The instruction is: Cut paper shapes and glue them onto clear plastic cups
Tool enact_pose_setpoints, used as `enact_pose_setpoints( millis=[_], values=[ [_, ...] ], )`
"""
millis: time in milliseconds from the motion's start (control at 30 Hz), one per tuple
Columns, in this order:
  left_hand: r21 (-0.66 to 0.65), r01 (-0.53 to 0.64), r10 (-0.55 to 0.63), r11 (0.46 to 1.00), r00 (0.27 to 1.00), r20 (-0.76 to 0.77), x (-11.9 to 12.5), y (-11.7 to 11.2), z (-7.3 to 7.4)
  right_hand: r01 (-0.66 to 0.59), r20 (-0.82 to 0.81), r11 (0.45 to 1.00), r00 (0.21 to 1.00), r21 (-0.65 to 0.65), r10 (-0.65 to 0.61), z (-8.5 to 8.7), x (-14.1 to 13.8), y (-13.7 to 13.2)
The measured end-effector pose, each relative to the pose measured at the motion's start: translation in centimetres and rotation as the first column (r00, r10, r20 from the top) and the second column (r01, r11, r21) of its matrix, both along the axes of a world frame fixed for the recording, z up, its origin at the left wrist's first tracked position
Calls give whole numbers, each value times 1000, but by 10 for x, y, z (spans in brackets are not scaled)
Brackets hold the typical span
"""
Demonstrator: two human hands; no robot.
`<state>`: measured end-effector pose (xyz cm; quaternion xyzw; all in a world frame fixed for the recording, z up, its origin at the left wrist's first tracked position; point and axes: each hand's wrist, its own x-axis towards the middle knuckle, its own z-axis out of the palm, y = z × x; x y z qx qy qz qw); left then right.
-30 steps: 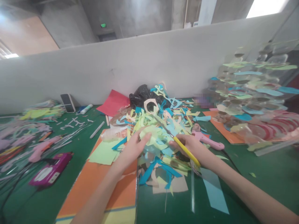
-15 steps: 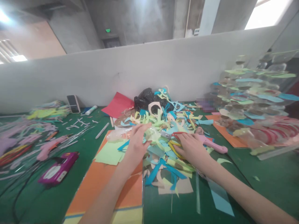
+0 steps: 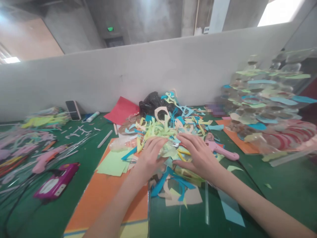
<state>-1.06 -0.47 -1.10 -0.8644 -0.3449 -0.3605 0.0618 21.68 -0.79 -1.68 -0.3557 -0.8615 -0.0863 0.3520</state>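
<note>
Head view: left hand (image 3: pixel 150 154) and right hand (image 3: pixel 198 156) rest open, palms down, on coloured paper scraps (image 3: pixel 162 127), yellow-handled scissors (image 3: pixel 182 152) half hidden between them

- Looks like a craft workshop set up in a bare concrete hall.
- Green table (image 3: pixel 272 185) heaped with cut paper scraps (image 3: pixel 170 127) and coloured sheets (image 3: pixel 104 195).
- Pink glue gun (image 3: pixel 220 150) and glue stick (image 3: pixel 92 116) lying about.
- Grey partition (image 3: pixel 148 76) behind; concrete pillar (image 3: pixel 215 15) and exit sign (image 3: pixel 110 28) overhead.

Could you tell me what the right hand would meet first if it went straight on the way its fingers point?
Probably the scissors lying in the paper scraps just past the right hand; depth is unclear.
</note>
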Motion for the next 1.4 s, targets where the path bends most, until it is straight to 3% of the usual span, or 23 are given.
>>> enact_pose_setpoints(
  millis=[267, 400, 567, 967, 1167, 1400],
  values=[
    [0, 127, -127, 992, 992, -20, 15, -6, -3, -96, -28, 992, 995, 77, 98, 3, 2, -3],
    [-64, 143, -144, 988, 989, -10, 18, -10, -3, -150, -32, 985, 988, 88, 153, 2, 4, -2],
    [-52, 177, -176, 983, 984, 12, 19, -10, -4, -204, -80, 974, 974, 99, 212, 2, 6, 0],
    [-125, 182, -181, 975, 983, 18, 18, -10, -6, -234, -66, 967, 968, 97, 241, -2, 8, -1],
    [-34, 202, -202, 979, 979, 3, 18, -11, -6, -235, -41, 950, 968, 208, 248, -2, 9, -2],
    [6, 205, -205, 979, 979, -16, 19, -10, -4, -240, -56, 948, 965, 209, 257, -5, 10, 0]
  ],
)
